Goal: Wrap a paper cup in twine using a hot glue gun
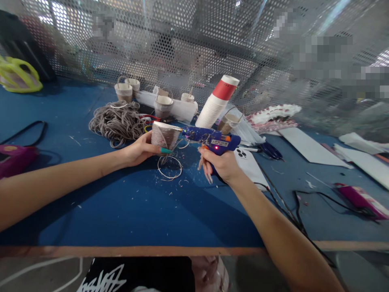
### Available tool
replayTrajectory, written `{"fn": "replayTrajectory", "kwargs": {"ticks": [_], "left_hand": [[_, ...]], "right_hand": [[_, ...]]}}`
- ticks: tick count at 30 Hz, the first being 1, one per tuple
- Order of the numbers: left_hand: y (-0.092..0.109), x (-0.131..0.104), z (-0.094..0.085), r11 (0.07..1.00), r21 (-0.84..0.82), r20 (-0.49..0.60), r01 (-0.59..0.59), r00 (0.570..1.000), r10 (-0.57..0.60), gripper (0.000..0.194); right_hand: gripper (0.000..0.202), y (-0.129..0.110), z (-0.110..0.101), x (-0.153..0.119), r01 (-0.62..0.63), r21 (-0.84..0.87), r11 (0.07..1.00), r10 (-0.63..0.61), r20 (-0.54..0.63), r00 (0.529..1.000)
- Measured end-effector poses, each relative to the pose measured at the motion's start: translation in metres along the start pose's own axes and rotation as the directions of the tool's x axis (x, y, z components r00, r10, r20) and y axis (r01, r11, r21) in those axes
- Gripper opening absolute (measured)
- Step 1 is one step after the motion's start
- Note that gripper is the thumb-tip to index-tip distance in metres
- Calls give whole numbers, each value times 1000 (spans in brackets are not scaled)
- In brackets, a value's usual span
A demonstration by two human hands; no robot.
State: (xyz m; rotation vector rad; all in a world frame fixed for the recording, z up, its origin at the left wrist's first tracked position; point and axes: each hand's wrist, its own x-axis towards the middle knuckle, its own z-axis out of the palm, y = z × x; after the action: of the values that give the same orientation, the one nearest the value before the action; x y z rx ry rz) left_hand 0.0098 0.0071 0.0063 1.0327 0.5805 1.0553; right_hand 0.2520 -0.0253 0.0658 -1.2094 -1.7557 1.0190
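Note:
A small paper cup wrapped in grey-brown cord [164, 137] is upright in my left hand [142, 150], whose fingers and thumb close round its side. My right hand [220, 162] grips a blue glue gun [209, 137] with a red light lit on its body. The gun points left, and its nozzle is at the cup's upper right rim; whether they touch I cannot tell. Beneath the cup, a pale ring [169, 168] lies on the blue table [146, 215] among small scraps.
Behind my left hand is a heap of grey cord [118, 123]. Several small wrapped cups, one here [124, 92], stand farther back. A leaning stack of paper cups [212, 106] rises behind the gun. To the right are a white phone [251, 168], black cables and white boards [313, 147].

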Motion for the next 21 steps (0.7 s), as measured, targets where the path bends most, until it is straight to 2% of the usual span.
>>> {"fn": "replayTrajectory", "kwargs": {"ticks": [21], "left_hand": [[0, 1, -4, 1000, -16, 42, -9, 999, 9, 44]], "right_hand": [[48, 4, -4, 1, 15, -26, 1000, -16, -44, 999]]}}
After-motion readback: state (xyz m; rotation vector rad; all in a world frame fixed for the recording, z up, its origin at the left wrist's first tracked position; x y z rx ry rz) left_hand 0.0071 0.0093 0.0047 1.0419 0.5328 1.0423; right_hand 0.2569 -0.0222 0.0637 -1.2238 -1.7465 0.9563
